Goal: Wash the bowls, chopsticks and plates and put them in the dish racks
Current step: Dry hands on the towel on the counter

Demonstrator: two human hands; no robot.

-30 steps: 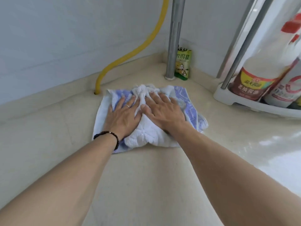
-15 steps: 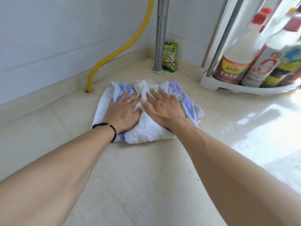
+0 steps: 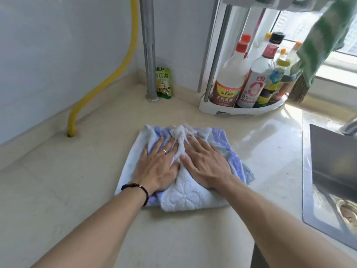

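Observation:
A crumpled white and blue cloth [image 3: 193,198] lies on the beige countertop [image 3: 77,190]. My left hand [image 3: 158,165], with a ring and a dark bead bracelet, presses flat on its left half. My right hand [image 3: 206,165] presses flat on the right half, fingers straight. The two hands lie side by side with a ridge of cloth bunched between them. No bowls, chopsticks or plates are in view.
A steel sink [image 3: 334,180] opens at the right edge. A white corner rack [image 3: 241,110] holds several sauce bottles behind the cloth. A metal pipe [image 3: 149,55], a green seasoning packet [image 3: 163,84] and a yellow hose [image 3: 108,80] stand along the wall. A green cloth [image 3: 324,39] hangs top right.
Both hands have slid the cloth toward me and to the right along the counter. The view has swung right, bringing the sink and more bottles into sight.

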